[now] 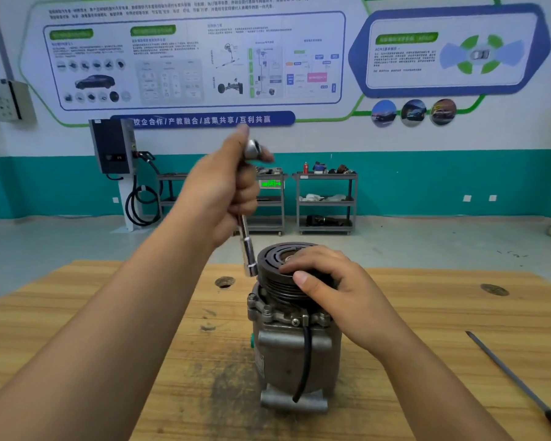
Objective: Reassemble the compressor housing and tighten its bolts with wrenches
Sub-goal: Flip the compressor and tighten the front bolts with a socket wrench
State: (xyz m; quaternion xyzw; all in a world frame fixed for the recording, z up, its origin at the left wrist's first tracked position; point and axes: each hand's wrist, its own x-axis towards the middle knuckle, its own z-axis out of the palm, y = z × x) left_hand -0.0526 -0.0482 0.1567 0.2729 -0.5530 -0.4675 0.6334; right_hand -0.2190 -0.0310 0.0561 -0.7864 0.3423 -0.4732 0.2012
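Screwdriver (506, 371) near compressor (283, 354), right hand (341, 291) gripping

Bare forearms run to a bare left hand (225, 189) and right hand (334, 283).

Screwdriver (516, 381) on wooden table (109, 329), carts (325, 202) beyond.

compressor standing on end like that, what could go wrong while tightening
The compressor stands on end, unclamped, steadied only by the right hand on its pulley; sideways force could tip it. The socket wrench in the left hand leans slightly, its lower end hidden beside the pulley, so it might slip off its bolt.
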